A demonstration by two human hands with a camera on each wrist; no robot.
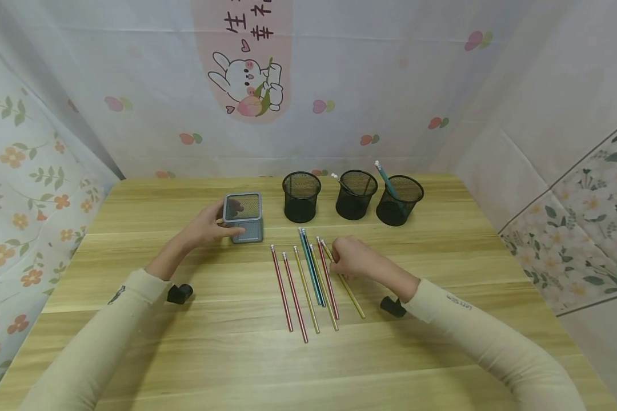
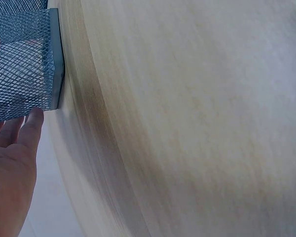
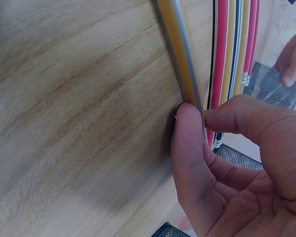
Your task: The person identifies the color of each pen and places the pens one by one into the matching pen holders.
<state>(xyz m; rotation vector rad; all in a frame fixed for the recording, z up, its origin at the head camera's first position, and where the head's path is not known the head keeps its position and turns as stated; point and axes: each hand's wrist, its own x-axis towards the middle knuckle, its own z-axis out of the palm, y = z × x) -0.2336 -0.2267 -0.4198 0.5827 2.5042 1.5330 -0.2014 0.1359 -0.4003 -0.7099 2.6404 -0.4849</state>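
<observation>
At the left, my left hand (image 1: pixel 204 226) holds a grey square mesh pen holder (image 1: pixel 249 230) that stands on the table, the thumb across its near side. In the left wrist view, fingertips touch the lower edge of the holder (image 2: pixel 24 69). My right hand (image 1: pixel 357 258) pinches the rightmost yellow pencil (image 1: pixel 353 299) between thumb and forefinger, clearly seen in the right wrist view on the pencil (image 3: pixel 180 49). Left of it lie several pencils in a loose row: red (image 1: pixel 295 299), yellow (image 1: pixel 307 294), teal (image 1: pixel 311 271) and a dark one beside the teal.
Behind the pencils stand three round black mesh cups. No pencil shows in the left cup (image 1: pixel 300 208); the middle cup (image 1: pixel 352 205) has a dark pencil, the right cup (image 1: pixel 392 212) a teal one. A patterned curtain (image 1: pixel 329 74) hangs behind the wooden table (image 1: pixel 226 354).
</observation>
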